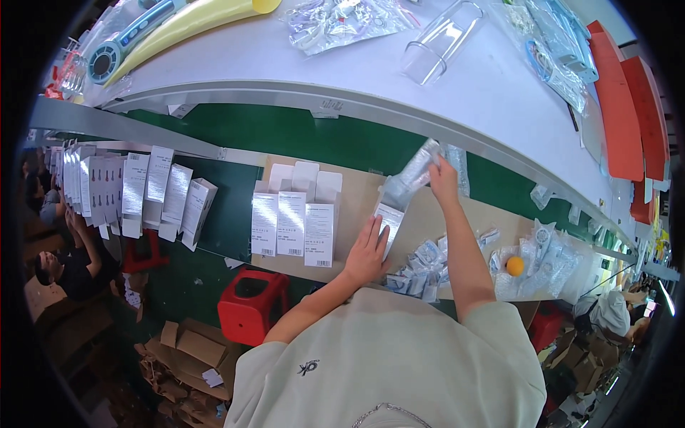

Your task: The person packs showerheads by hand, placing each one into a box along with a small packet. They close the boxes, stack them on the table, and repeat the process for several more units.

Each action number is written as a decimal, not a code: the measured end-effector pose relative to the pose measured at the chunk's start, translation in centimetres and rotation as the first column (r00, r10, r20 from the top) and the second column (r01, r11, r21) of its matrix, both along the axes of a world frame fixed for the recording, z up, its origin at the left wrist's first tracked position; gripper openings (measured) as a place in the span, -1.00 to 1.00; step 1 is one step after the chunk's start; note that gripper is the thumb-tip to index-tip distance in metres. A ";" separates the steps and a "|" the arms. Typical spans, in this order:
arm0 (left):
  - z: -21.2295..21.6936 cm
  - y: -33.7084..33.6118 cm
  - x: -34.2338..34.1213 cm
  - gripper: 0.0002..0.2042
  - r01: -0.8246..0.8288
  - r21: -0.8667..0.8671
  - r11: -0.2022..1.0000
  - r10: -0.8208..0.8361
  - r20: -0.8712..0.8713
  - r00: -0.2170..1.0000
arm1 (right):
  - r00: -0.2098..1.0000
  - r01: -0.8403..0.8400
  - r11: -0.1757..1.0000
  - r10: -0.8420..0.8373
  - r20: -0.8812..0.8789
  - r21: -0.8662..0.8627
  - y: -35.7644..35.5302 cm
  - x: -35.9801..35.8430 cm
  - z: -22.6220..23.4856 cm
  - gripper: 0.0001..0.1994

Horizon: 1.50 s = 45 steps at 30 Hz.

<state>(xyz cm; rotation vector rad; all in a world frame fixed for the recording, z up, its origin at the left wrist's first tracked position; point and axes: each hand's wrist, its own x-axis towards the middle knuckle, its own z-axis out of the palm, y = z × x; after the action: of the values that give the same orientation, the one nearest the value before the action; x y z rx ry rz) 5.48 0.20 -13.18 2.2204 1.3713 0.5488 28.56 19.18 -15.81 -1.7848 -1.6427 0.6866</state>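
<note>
My left hand (367, 251) is closed round a small white printed carton (390, 216) on the brown work surface. The carton's far end is open. In my right hand (444, 180) is the far end of a clear, shiny bubble-wrapped package (414, 170). Its near end meets the carton's open end; whether any of it is inside I cannot tell. What the wrap contains is too blurred to name. Beside my left hand three white cartons (291, 225) stand in a row with their flaps up.
Small silvery packets (427, 260) and bubble-wrapped pieces (546, 246) lie to the right, with an orange ball (514, 266) among them. More white cartons (158, 182) line the left. A raised shelf (342, 68) runs across the far side. A red stool (250, 305) stands near left.
</note>
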 end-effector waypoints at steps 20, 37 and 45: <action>0.5 0.4 -0.1 -0.28 0.051 -0.026 0.998 -0.049 0.047 0.998 | 0.909 -0.358 0.933 0.340 -0.243 -0.034 -9.1 3.7 2.7 -0.74; 0.3 0.4 0.0 -0.27 0.078 -0.003 0.997 -0.078 0.042 0.996 | 0.989 0.029 0.999 -0.023 -0.144 0.039 -8.6 -0.8 3.6 -0.60; -0.3 0.2 0.0 -0.26 0.078 -0.006 0.997 -0.078 0.023 0.997 | 0.879 -0.457 0.885 0.434 -0.199 -0.088 -6.3 -3.0 1.7 -0.51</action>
<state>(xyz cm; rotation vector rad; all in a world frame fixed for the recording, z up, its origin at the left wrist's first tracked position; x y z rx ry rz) 5.51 0.37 -13.50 2.2446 1.2673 0.5398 25.53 12.91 -14.16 -1.3824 -1.9424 1.1489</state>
